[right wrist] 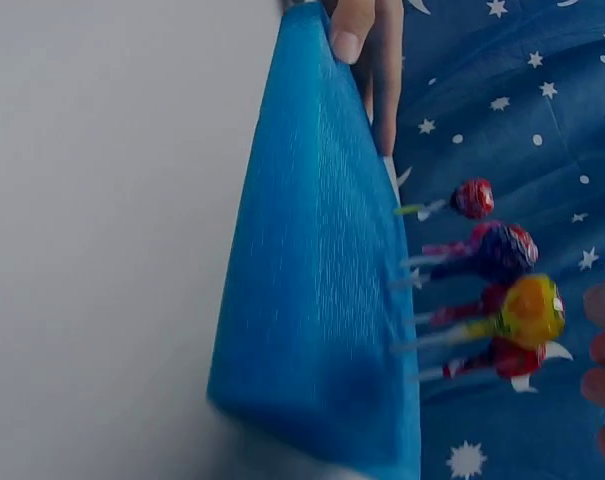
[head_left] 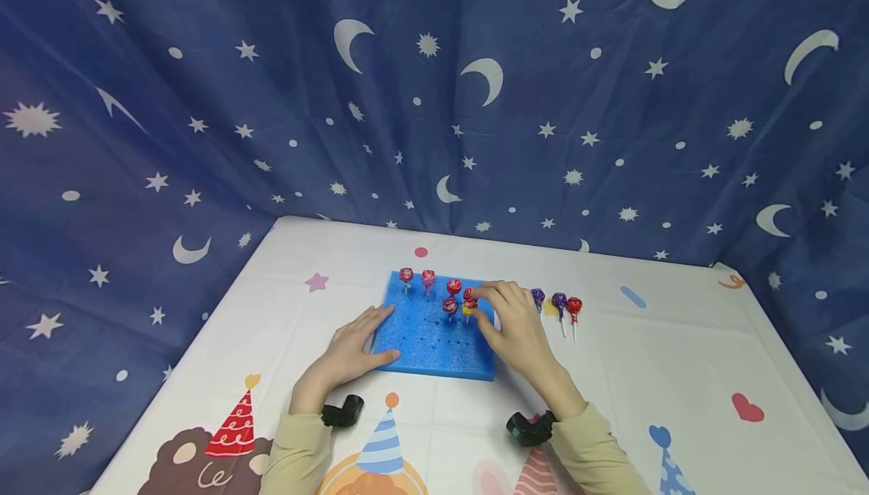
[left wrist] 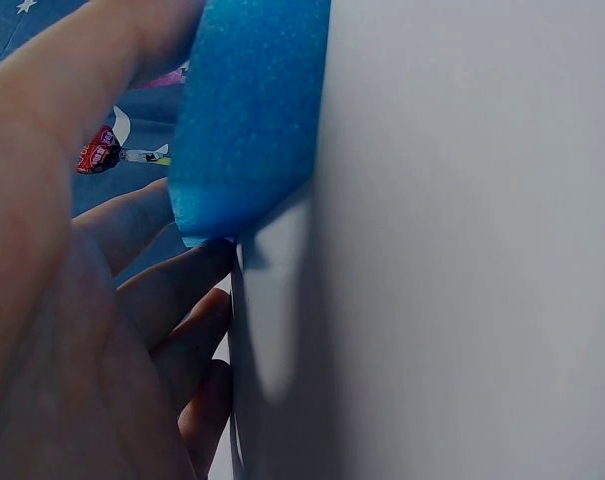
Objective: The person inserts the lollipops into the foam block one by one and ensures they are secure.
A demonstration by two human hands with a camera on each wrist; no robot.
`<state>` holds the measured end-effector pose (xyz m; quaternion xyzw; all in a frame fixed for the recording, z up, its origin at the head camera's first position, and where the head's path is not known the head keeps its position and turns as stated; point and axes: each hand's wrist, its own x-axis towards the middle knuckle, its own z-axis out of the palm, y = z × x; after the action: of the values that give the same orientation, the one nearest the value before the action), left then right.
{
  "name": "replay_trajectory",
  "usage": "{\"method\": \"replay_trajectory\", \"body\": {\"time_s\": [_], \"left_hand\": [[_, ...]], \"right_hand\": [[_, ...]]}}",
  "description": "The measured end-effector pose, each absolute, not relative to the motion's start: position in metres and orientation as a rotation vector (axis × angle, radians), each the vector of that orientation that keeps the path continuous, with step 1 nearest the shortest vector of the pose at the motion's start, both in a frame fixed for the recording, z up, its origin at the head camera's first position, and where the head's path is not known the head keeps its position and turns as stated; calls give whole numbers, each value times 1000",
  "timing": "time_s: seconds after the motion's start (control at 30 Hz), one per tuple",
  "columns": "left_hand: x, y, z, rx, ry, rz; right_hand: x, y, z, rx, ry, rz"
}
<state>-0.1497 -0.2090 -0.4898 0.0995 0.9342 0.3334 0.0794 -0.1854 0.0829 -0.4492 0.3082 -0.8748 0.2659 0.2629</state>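
On the tbl (head_left: 645, 367) we've a blk (head_left: 441, 359) w/ 6 lollipops (head_left: 453, 286) in its far half; 3 other lollipops (head_left: 559, 299) lie right of it, & the curtain's (head_left: 380, 148) behind, far side.

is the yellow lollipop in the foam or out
In: in the right wrist view, the yellow lollipop stands unheld, its stick running into the blue foam board.

You have six planted lollipops (head_left: 406, 275) and three loose lollipops (head_left: 574, 304) — nine together. You have one blue block (head_left: 424, 355).
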Motion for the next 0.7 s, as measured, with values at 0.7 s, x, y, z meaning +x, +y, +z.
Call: {"method": "replay_trajectory", "body": {"time_s": [0.7], "left_hand": [[-150, -209, -490, 296, 2788, 999]], "right_hand": [[-191, 147, -462, 653, -2413, 710]]}}
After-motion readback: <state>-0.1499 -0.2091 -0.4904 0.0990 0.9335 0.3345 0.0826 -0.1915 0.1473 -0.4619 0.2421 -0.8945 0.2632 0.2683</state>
